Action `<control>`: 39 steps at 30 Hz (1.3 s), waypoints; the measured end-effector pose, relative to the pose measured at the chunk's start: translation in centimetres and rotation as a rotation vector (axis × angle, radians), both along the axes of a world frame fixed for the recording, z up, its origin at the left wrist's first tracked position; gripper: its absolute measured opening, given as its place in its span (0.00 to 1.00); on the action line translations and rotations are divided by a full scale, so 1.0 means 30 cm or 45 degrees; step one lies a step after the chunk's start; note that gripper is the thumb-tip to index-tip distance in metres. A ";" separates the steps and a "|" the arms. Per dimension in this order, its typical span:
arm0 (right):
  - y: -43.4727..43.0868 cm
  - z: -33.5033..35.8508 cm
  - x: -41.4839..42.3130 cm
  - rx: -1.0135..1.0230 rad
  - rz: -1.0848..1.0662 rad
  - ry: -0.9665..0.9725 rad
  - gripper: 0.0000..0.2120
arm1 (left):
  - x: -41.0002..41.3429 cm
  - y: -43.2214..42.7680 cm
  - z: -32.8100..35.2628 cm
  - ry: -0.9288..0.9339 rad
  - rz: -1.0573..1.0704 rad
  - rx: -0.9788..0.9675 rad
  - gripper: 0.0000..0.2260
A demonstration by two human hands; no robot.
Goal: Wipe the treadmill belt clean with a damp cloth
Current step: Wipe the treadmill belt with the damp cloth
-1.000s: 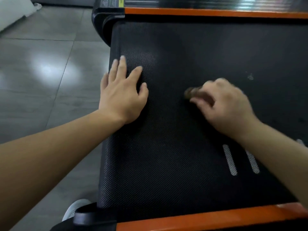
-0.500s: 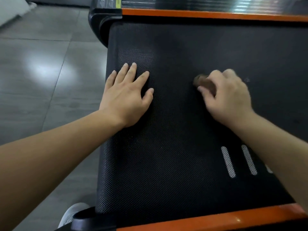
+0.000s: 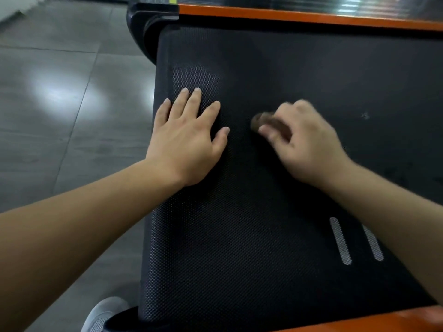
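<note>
Left hand [image 3: 189, 142] lies flat, palm down, fingers straight and slightly spread. Right hand [image 3: 304, 144] is knuckles-up, fingers curled, gripping the cloth [image 3: 261, 121]; both forearms reach forward.

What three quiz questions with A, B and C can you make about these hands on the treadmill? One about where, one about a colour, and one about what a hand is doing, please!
1. Where is the left hand resting?
A. On the grey floor
B. Flat on the belt, near its left edge
C. On a shoe

2. What colour is the rail along the far side of the belt?
A. Orange
B. Green
C. White

3. What is the right hand doing?
A. Lying open and empty
B. Gripping a small brown cloth
C. Pointing up in the air

Answers:
1 B: its straight fingers lie spread on the black belt.
2 A: the strip beyond the belt is bright orange.
3 B: its fingers curl round the cloth, which is down on the belt.
</note>
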State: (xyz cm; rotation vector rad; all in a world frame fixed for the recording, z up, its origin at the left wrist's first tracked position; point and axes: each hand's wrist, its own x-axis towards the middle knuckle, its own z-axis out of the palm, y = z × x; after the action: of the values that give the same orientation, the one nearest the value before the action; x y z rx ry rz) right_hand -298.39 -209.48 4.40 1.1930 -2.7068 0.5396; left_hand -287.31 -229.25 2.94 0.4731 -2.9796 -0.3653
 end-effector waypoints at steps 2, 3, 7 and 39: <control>0.015 0.009 0.000 0.076 0.129 0.015 0.20 | 0.000 0.001 0.006 -0.010 0.002 -0.005 0.27; 0.010 0.016 -0.051 0.090 0.096 0.074 0.19 | 0.000 0.002 0.010 -0.017 0.000 -0.002 0.27; -0.038 0.045 -0.335 0.088 -0.493 -0.020 0.16 | -0.049 0.002 0.032 -0.013 -0.022 0.052 0.24; -0.317 0.043 -0.532 0.012 -0.047 -0.111 0.12 | -0.169 0.057 0.007 -0.079 0.029 -0.032 0.32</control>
State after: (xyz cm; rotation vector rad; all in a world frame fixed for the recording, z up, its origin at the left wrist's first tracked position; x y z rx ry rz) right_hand -314.36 -218.99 5.69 1.1456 -2.8003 0.5879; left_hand -292.37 -227.53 3.15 0.5249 -3.0316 -0.3162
